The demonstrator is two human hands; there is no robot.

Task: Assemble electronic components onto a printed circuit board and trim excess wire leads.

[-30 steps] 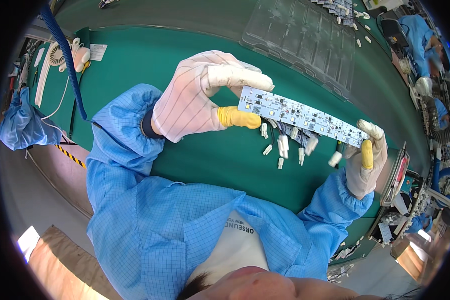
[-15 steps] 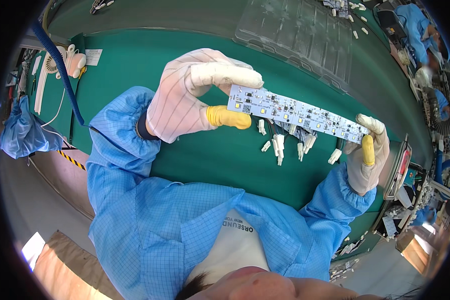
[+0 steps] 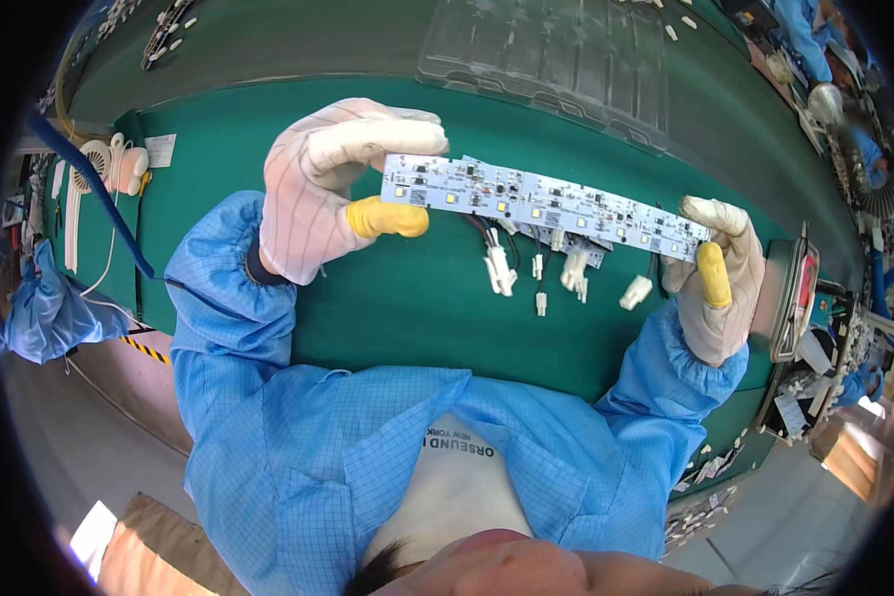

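A long white circuit board (image 3: 541,204) with small chips and yellow LEDs is held up between my two gloved hands, tilted down to the right. My left hand (image 3: 343,184) pinches its left end between the fingers and a yellow-covered thumb. At the other end, my right hand (image 3: 720,268) grips the board the same way. Behind and below it hang white plug connectors (image 3: 501,270) on dark wires. Part of another board (image 3: 594,256) shows behind the held one; how they are joined or stacked is hidden.
A clear ribbed plastic tray (image 3: 556,74) lies beyond the green mat (image 3: 417,333). On the left are a small fan (image 3: 97,161), a blue hose (image 3: 84,164) and a blue bag (image 3: 42,308). A framed device (image 3: 793,298) stands right of my right hand; co-workers sit at the far right.
The view has shifted slightly, and the board with both hands appears further left. Both hands keep their grip on its ends. The dangling connectors have swung and spread differently.
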